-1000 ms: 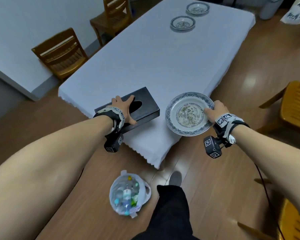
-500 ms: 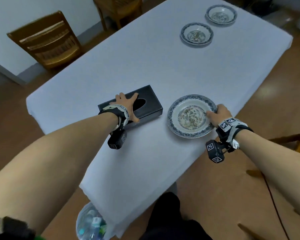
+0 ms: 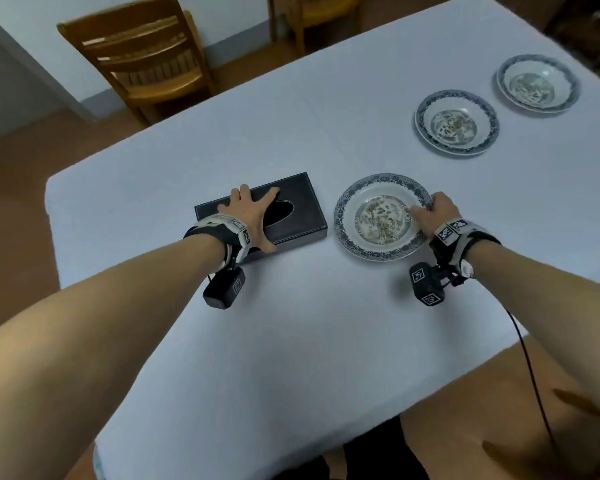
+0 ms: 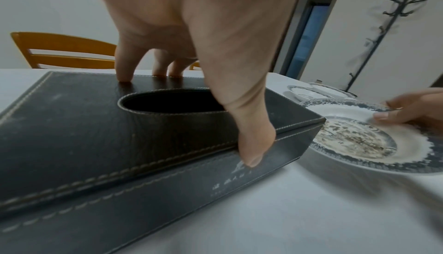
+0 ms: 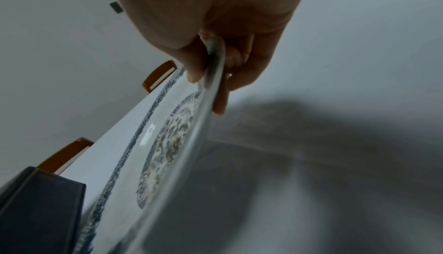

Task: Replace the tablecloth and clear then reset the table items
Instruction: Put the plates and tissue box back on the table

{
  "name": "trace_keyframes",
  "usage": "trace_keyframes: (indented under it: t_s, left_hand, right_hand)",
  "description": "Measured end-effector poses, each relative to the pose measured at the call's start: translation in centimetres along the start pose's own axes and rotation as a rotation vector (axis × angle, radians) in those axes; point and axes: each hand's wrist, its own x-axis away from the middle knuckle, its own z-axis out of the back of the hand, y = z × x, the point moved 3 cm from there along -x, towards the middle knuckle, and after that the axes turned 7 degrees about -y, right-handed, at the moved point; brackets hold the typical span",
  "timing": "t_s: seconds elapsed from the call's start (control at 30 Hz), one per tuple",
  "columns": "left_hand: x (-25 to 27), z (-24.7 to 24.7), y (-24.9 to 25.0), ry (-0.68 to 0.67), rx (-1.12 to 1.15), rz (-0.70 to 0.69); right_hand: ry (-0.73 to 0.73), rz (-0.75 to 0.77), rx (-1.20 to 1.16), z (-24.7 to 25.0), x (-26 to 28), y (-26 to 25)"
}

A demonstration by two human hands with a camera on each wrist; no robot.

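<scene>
A black leather tissue box (image 3: 302,216) lies on the white tablecloth (image 3: 291,341), near the table's left end. My left hand (image 3: 253,213) spans its top and grips it. The fingers hook the far edge and the thumb (image 4: 251,144) presses the near side. To its right is a blue-and-white patterned plate (image 3: 378,220). My right hand (image 3: 433,213) pinches its right rim, thumb (image 5: 191,65) on top and fingers (image 5: 239,72) underneath. That side of the plate (image 5: 167,144) is tilted up off the cloth.
Two more patterned plates (image 3: 456,123) (image 3: 537,84) sit on the cloth at the far right. A wooden chair (image 3: 142,60) stands beyond the table's left end and another (image 3: 312,15) behind it. Brown floor surrounds the table.
Both hands have carried the tissue box and the plate from the table's corner edge inward over the cloth. The bag of bottles on the floor has left the view.
</scene>
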Motion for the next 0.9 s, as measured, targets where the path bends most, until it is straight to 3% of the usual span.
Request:
trace_keyframes:
  t_s: [0.17,0.37,0.7,0.9]
  left_hand:
    - [-3.4,1.0,1.2,-0.032,0.033,0.048]
    - [-4.2,2.0,1.6,-0.057,0.029,0.131]
    - [-4.1,0.9,1.3,-0.044,0.048,0.218]
    - [-4.3,-0.7,1.5,-0.048,0.156,0.229]
  right_hand:
    - [-0.066,0.099,-0.016,-0.1,-9.0,-3.3]
    - [-0.118,0.157,-0.037,0.2,-14.1,-5.3]
    - [-0.115,0.097,-0.079,0.1,-15.1,-4.5]
    - [0.044,0.278,0.1,0.2,-12.9,-5.9]
